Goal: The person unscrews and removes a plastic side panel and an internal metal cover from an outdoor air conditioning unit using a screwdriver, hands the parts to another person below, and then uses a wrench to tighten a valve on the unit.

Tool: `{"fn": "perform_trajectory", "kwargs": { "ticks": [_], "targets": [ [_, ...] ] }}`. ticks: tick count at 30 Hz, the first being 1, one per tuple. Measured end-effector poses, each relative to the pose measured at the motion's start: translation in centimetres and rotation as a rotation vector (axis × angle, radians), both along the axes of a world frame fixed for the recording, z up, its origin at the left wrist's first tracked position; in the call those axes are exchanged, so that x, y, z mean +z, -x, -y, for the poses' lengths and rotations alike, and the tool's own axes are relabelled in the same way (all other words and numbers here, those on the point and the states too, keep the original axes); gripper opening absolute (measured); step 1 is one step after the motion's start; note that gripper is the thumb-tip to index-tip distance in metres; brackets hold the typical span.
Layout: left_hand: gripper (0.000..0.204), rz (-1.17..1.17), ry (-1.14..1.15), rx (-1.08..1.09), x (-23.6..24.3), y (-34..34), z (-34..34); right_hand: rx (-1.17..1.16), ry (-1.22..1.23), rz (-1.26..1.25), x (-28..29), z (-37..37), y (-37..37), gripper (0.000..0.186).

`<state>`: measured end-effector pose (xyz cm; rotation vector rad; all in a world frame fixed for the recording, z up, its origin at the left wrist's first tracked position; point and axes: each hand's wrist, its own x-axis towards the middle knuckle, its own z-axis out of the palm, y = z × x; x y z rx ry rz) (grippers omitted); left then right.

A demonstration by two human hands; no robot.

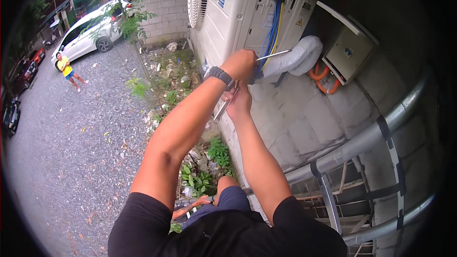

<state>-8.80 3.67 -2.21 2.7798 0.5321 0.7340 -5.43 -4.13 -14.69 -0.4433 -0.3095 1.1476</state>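
Observation:
My left hand, with a dark watch at the wrist, is closed at the lower front of a white outdoor air-conditioning unit; a thin metal tool extends rightward from it across the white wrapped pipe. Below it, my right hand grips a steel wrench-like tool that points down-left; its far end is hard to make out. Blue and yellow cables run down the open wiring panel just above my hands, which hide where they end.
A grey metal box with orange conduit hangs at right, above steel pipe railing and scaffolding. At left, gravel ground holds a person in yellow and a white car. Another person's hand is low beside me. Plants grow below.

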Motion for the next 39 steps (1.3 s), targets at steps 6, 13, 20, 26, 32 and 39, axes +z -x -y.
{"fn": "perform_trajectory", "kwargs": {
  "ticks": [6, 13, 20, 26, 32, 39],
  "targets": [
    [0.018, -0.49, -0.21, 0.03, 5.7, -2.9, 0.6, -0.164, -0.169, -0.234, 3.0, -2.9, 2.9, 0.025],
    [0.021, -0.566, -0.337, 0.129, 6.0, -4.8, 0.8, -0.269, -0.163, -0.47, 4.3, -6.7, 2.0, 0.034],
    [0.018, -0.521, -0.274, 0.127, 5.5, -1.0, 0.0, -0.233, -0.193, -0.472, 4.0, -6.8, 3.6, 0.039],
    [0.016, -0.376, -0.212, 0.076, 2.3, -1.4, -2.9, -0.291, -0.097, -0.185, -0.8, -6.0, 2.8, 0.033],
    [0.015, -0.059, -0.192, -0.007, -2.3, 0.9, -2.0, -0.26, 0.06, -0.056, -4.3, -1.8, 3.3, 0.026],
    [0.023, 0.42, -0.132, 0.083, -8.2, 1.0, -1.5, -0.048, 0.384, 0.306, -11.6, 8.7, 5.5, 0.025]
  ]
}}
